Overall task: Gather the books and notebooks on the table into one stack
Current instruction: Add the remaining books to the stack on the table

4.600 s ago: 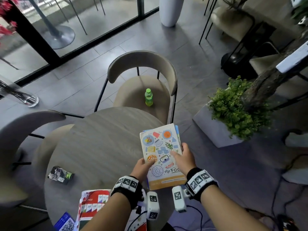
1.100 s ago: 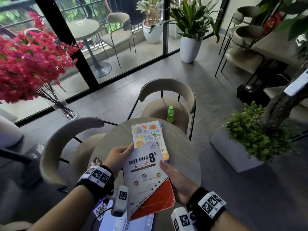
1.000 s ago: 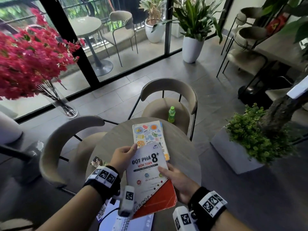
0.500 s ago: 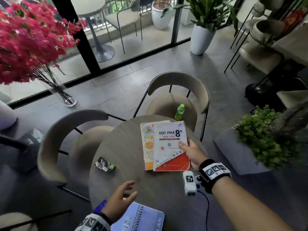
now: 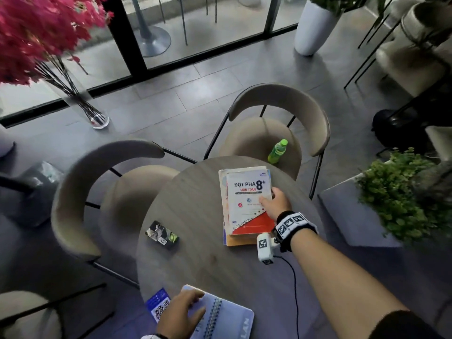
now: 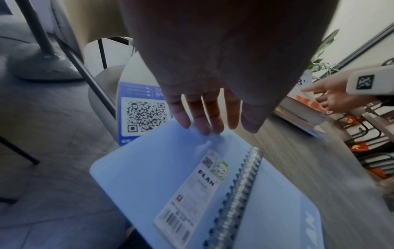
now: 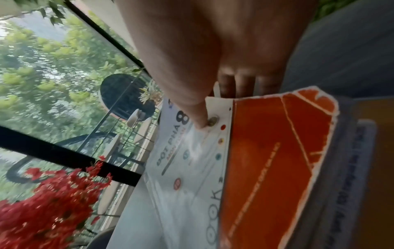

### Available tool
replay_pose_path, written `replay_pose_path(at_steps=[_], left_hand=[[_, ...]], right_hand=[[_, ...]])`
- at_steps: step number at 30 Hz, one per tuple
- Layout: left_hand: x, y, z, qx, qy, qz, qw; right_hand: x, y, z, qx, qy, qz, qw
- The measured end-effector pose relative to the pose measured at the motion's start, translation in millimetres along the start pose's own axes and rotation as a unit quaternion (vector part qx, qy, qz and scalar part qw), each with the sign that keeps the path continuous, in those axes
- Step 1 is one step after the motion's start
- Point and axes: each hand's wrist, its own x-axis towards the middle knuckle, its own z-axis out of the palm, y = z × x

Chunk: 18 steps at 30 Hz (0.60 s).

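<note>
A white-and-red book (image 5: 245, 192) lies on top of the stack (image 5: 241, 241) at the far side of the round table (image 5: 200, 263). My right hand (image 5: 269, 196) holds its right edge, the thumb (image 7: 198, 116) on the cover (image 7: 266, 160) and the other fingers (image 7: 241, 84) curled over the edge. A pale blue spiral notebook (image 5: 227, 319) lies at the near edge. My left hand (image 5: 195, 302) rests on it with straight fingers (image 6: 202, 121) touching the cover (image 6: 170, 176) near its far end.
A blue QR card (image 5: 159, 305) lies just left of the notebook. A small card pack (image 5: 162, 234) sits left of the middle. Beige chairs (image 5: 276, 133) ring the table, one with a green bottle (image 5: 277, 151) on its seat. A planter (image 5: 391, 196) stands to the right.
The white-and-red book went from both hands onto the illustrated book and has slid left to cover it squarely. My left hand let go and came down onto the blue notebook.
</note>
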Motion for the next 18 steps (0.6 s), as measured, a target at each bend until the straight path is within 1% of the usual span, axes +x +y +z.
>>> replay_pose_path(at_steps=[2, 4, 8, 10, 11, 12, 13, 15, 16, 18], left_hand=[[-4, -1, -5, 0.028, 0.012, 0.002, 1.0], [-8, -8, -6, 0.057, 0.001, 0.012, 0.998], [-22, -25, -3, 0.161, -0.037, 0.033, 0.986], [-30, -29, -6, 0.184, -0.074, 0.03, 0.98], [-33, -28, -7, 0.2, -0.099, 0.025, 0.974], [-36, -28, -8, 0.226, -0.11, 0.033, 0.967], [-40, -27, -7, 0.243, -0.116, 0.042, 0.962], [-49, -24, 1, 0.258, -0.138, 0.036, 0.956], [-54, -21, 9, 0.269, -0.134, 0.039, 0.953], [-63, -13, 26, 0.305, -0.102, 0.05, 0.945]], right_hand=[[-2, 1, -3, -0.08, 0.041, -0.028, 0.996], [-10, 6, -9, -0.104, 0.063, -0.033, 0.992], [-37, 46, -19, -0.058, 0.103, -0.037, 0.992], [-56, 72, -20, -0.024, 0.109, -0.04, 0.993], [-65, 87, -18, -0.007, 0.092, -0.038, 0.995], [-74, 102, -15, 0.005, 0.062, -0.025, 0.998], [-84, 117, -11, 0.019, 0.023, -0.005, 1.0], [-106, 144, -1, 0.023, -0.067, 0.046, 0.996], [-116, 155, 5, 0.018, -0.108, 0.069, 0.992], [-134, 173, 15, 0.018, -0.16, 0.103, 0.982]])
